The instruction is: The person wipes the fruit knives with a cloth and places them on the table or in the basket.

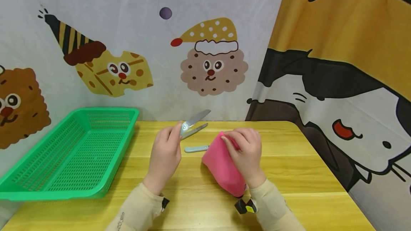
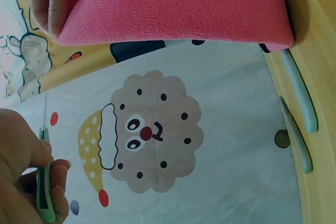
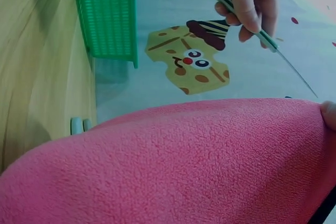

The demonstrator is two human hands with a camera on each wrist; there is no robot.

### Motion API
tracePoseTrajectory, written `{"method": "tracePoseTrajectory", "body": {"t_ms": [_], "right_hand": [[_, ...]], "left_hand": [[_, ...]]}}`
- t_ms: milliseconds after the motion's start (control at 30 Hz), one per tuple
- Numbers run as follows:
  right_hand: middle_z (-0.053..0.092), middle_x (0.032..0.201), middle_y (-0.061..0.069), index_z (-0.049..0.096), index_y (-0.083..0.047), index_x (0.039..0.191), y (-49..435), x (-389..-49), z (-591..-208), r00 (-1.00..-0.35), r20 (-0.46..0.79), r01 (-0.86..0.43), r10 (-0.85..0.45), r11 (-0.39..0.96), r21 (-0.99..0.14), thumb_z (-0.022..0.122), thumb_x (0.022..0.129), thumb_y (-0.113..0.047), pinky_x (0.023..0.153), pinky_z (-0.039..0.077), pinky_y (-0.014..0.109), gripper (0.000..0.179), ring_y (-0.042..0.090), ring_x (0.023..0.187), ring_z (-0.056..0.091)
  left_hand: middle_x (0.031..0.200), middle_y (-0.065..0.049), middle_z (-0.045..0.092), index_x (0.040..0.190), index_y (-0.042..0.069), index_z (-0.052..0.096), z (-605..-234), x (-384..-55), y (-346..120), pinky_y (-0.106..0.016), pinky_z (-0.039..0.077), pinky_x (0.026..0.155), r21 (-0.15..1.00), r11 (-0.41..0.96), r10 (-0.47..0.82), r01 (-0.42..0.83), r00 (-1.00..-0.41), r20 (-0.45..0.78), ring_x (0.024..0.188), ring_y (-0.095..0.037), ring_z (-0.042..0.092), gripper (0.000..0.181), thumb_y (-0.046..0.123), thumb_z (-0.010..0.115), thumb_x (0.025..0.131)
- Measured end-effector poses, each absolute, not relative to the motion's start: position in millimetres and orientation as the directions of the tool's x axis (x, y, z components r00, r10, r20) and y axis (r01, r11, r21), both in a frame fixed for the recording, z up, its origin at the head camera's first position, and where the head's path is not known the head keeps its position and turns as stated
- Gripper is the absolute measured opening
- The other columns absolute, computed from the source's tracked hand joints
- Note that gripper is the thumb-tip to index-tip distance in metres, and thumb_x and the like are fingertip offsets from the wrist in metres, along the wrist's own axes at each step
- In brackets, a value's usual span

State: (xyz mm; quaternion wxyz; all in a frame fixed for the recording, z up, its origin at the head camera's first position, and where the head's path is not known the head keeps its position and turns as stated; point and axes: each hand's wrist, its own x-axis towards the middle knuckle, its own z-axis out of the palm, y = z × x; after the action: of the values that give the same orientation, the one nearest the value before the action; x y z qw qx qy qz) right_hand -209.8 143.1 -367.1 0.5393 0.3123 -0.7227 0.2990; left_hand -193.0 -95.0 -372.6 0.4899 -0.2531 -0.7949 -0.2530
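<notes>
My left hand (image 1: pixel 164 154) grips a knife (image 1: pixel 196 118) by its pale green handle, the blade pointing up and away to the right. In the right wrist view the knife's handle (image 3: pixel 266 39) lies between thumb and fingers, the thin blade free of the cloth. A pink towel (image 1: pixel 221 165) hangs from my right hand (image 1: pixel 245 150), which pinches its top corner between thumb and fingers. The towel's lower part is down by the tabletop. Between the hands lie a second knife (image 1: pixel 195 131) and a third knife (image 1: pixel 196 149), whose far end is hidden behind the towel.
A green perforated plastic basket (image 1: pixel 80 167) stands at the left of the wooden table (image 1: pixel 298 167). Behind the table's far edge hangs a pale curtain (image 1: pixel 154 81) printed with cartoon food, beside a yellow one at the right. Black straps circle both wrists.
</notes>
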Motion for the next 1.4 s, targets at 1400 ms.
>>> {"method": "tracePoseTrajectory", "body": {"t_ms": [1400], "right_hand": [[0.067,0.086,0.005,0.074,-0.009,0.088,111.4,-226.7,-374.5,-0.266,0.959,-0.672,-0.1,0.733,-0.11,0.081,0.084,-0.018,0.068,0.042,0.04,0.012,0.026,0.079,0.06]], "left_hand": [[0.098,-0.02,0.06,0.121,-0.01,0.062,-390.6,-191.8,-62.2,-0.04,0.056,0.067,-0.021,0.751,0.319,0.66,-0.336,0.886,0.081,-0.033,0.06,0.042,-0.016,0.07,0.08]]}}
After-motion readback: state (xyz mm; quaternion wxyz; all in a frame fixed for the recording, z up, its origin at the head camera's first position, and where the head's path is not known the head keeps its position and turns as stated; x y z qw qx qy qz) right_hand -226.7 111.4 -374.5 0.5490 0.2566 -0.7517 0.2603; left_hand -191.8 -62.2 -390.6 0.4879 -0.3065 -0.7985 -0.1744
